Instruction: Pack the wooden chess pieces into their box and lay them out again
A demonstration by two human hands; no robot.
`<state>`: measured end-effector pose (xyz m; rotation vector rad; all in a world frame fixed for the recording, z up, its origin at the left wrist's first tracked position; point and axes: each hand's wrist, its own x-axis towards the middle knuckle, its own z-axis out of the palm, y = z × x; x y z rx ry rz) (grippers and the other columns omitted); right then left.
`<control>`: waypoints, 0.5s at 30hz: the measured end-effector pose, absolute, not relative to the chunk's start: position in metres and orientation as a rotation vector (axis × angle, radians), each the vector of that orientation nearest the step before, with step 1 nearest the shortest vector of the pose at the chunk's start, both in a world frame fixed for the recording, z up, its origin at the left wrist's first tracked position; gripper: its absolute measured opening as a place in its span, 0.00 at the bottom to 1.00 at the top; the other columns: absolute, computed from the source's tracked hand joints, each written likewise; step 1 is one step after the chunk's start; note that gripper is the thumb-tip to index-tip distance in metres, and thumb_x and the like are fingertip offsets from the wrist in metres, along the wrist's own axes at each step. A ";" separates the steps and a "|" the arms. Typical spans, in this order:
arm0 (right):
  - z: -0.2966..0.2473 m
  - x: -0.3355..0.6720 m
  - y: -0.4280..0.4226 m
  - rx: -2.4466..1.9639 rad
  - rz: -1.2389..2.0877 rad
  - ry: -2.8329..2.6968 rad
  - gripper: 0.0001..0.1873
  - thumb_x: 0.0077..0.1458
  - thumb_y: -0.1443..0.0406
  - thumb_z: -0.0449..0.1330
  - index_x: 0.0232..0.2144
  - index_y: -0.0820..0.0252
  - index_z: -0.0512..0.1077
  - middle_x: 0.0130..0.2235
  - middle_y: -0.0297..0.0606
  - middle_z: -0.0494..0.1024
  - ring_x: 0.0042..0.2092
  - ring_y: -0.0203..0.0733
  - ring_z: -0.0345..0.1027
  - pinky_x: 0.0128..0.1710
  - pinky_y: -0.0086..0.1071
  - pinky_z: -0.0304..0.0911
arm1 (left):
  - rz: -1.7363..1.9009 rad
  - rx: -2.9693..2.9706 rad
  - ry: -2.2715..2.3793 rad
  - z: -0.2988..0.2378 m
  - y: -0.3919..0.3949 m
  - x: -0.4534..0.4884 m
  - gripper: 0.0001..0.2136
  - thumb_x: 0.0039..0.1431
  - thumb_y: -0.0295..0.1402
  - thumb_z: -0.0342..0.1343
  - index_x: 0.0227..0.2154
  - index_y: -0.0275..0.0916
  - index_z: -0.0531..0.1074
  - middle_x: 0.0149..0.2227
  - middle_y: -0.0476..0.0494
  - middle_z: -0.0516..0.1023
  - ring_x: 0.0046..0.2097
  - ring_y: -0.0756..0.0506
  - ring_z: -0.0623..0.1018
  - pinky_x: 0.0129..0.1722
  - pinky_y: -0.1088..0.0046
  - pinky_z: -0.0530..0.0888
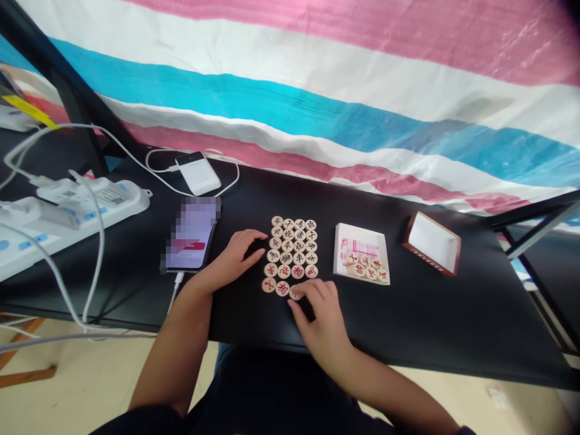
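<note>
Several round wooden chess pieces [292, 251] with red and black characters lie in tidy rows on the black table [430, 314]. My left hand [233, 257] rests beside the rows' left edge, fingers stretched out and apart, holding nothing. My right hand [319, 317] sits at the bottom row, its fingertips pressed on one piece [295, 295] at the row's right end. A shallow white box [361, 252] to the right holds several more pieces.
A red-edged box lid [432, 243] lies further right. A phone [191, 237] with a cable lies left of my left hand, a white power bank [198, 173] behind it. Power strips [67, 208] and cords crowd the left end. A striped tarp [344, 90] hangs behind.
</note>
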<state>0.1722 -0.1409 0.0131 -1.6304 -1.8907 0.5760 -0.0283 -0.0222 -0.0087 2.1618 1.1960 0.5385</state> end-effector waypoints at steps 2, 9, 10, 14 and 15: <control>0.013 0.164 -0.142 -1.535 0.561 -2.027 0.11 0.53 0.72 0.52 0.38 0.57 0.69 0.38 0.39 0.71 0.39 0.41 0.60 0.39 0.36 0.59 | 0.545 2.166 1.191 -0.009 -0.023 -0.028 0.14 0.60 0.38 0.44 0.47 0.41 0.62 0.49 0.43 0.66 0.53 0.43 0.63 0.54 0.63 0.60; -0.002 0.161 -0.132 -1.525 0.407 -2.168 0.20 0.51 0.76 0.50 0.43 0.54 0.69 0.39 0.39 0.71 0.39 0.42 0.61 0.36 0.37 0.57 | 0.539 2.162 1.194 -0.011 -0.022 -0.029 0.14 0.59 0.38 0.45 0.47 0.41 0.63 0.50 0.43 0.66 0.54 0.43 0.63 0.55 0.62 0.59; -0.002 0.163 -0.132 -1.523 0.406 -2.158 0.19 0.51 0.76 0.50 0.43 0.54 0.69 0.39 0.39 0.71 0.39 0.42 0.61 0.37 0.37 0.57 | 0.539 2.159 1.196 -0.011 -0.022 -0.028 0.14 0.59 0.38 0.45 0.47 0.41 0.63 0.50 0.43 0.66 0.54 0.43 0.63 0.55 0.62 0.59; 0.005 0.173 -0.137 -1.558 0.429 -2.081 0.15 0.53 0.72 0.51 0.42 0.56 0.68 0.39 0.40 0.71 0.40 0.42 0.61 0.38 0.37 0.58 | 0.534 2.136 1.198 -0.009 -0.023 -0.029 0.14 0.60 0.38 0.44 0.48 0.42 0.62 0.50 0.44 0.66 0.54 0.43 0.62 0.55 0.62 0.59; 0.006 0.176 -0.138 -1.575 0.433 -2.067 0.14 0.53 0.72 0.51 0.41 0.57 0.68 0.39 0.40 0.71 0.39 0.42 0.61 0.38 0.37 0.58 | 0.528 2.128 1.195 -0.008 -0.023 -0.029 0.14 0.60 0.38 0.44 0.48 0.42 0.62 0.50 0.44 0.65 0.55 0.43 0.62 0.56 0.61 0.59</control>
